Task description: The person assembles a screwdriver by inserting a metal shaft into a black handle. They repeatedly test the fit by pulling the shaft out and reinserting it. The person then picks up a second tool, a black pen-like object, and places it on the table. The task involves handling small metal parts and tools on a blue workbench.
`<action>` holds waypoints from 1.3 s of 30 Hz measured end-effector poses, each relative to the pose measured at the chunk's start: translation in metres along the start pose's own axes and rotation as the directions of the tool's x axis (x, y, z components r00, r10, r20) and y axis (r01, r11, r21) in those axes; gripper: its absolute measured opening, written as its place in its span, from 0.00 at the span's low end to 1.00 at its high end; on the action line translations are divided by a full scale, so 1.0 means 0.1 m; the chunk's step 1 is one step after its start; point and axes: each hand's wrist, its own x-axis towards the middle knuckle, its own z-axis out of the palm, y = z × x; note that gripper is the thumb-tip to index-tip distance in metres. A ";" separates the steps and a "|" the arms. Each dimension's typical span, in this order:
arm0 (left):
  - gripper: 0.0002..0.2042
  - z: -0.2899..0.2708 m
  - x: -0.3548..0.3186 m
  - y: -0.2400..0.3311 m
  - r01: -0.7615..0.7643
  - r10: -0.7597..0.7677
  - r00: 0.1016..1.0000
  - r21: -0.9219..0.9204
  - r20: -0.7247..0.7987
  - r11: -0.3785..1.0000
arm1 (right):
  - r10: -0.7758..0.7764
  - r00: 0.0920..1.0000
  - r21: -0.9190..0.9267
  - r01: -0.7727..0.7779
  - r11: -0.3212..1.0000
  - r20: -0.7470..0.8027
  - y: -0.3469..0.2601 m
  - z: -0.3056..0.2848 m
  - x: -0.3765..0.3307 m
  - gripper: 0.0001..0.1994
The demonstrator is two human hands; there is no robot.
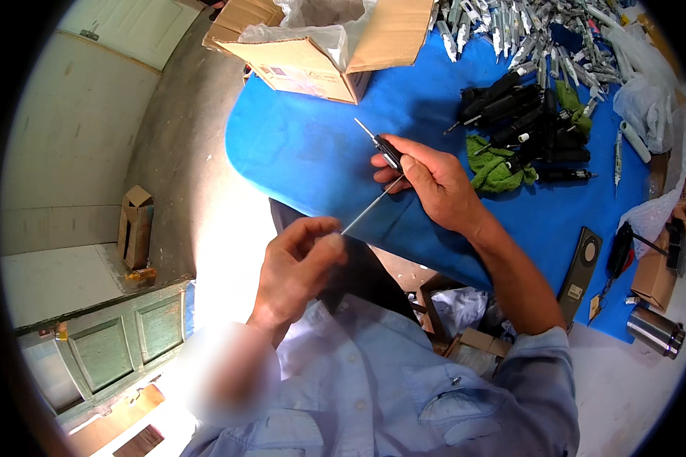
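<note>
My right hand (438,183) is closed around a short black handle (389,153) with a thin pale shaft sticking out of its far end. From the near side of that hand a thin metal rod (370,207) runs down to the left. My left hand (297,266), slightly blurred, pinches the lower end of the rod. Fingers hide where rod and handle meet, so I cannot tell if they are joined. Both hands are above the near edge of the blue-covered table (297,145).
Black-handled tools (511,107) lie heaped with green cloths (499,169) at the right. Behind them is a large pile of grey and white pen-like parts (511,30). An open cardboard box (312,68) stands far left; a metal cup (655,332) lies at the right.
</note>
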 end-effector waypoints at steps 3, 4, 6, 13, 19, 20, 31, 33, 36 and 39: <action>0.19 0.07 -0.08 -0.01 -0.282 0.315 0.948 0.323 -0.054 0.904 | 0.027 1.000 0.050 -0.027 0.998 0.009 0.01 -0.02 0.02 0.20; 0.20 0.07 -0.09 -0.01 -0.357 0.407 0.913 0.406 -0.040 0.841 | 0.034 0.999 0.071 -0.035 0.997 0.006 0.00 -0.03 0.03 0.20; 0.18 0.06 -0.07 -0.03 -0.539 0.640 0.760 0.655 0.108 0.530 | 0.052 0.999 0.115 -0.052 0.992 0.001 0.00 -0.05 0.03 0.20; 0.16 0.12 -0.09 -0.10 -0.587 0.739 0.581 0.804 0.341 0.090 | 0.069 0.998 0.093 -0.067 0.993 -0.013 -0.02 -0.02 0.01 0.20; 0.14 0.04 -0.01 -0.10 -0.594 0.652 0.728 0.670 0.212 0.444 | 0.043 0.999 0.049 -0.042 0.998 -0.025 0.00 -0.01 0.00 0.20; 0.13 0.01 0.02 -0.13 -0.529 0.563 0.815 0.567 0.135 0.631 | 0.039 0.999 0.035 -0.038 0.999 -0.031 0.00 0.00 0.00 0.20; 0.14 -0.18 0.17 0.01 0.238 -0.198 0.961 -0.210 0.192 0.948 | 0.017 1.000 -0.024 -0.017 1.000 -0.001 0.00 0.01 0.00 0.20; 0.14 -0.12 0.14 0.04 0.128 -0.127 0.990 0.000 0.063 0.992 | 0.031 0.999 0.019 -0.031 0.999 -0.009 -0.01 0.00 0.00 0.20; 0.16 -0.06 0.09 -0.15 -0.347 0.357 0.934 0.304 0.023 0.887 | 0.022 1.000 0.009 -0.022 1.000 0.002 -0.02 -0.01 0.02 0.20; 0.16 0.00 0.01 -0.08 -0.474 0.523 0.849 0.547 0.076 0.690 | 0.033 0.999 0.028 -0.033 0.999 -0.001 -0.01 -0.02 0.02 0.20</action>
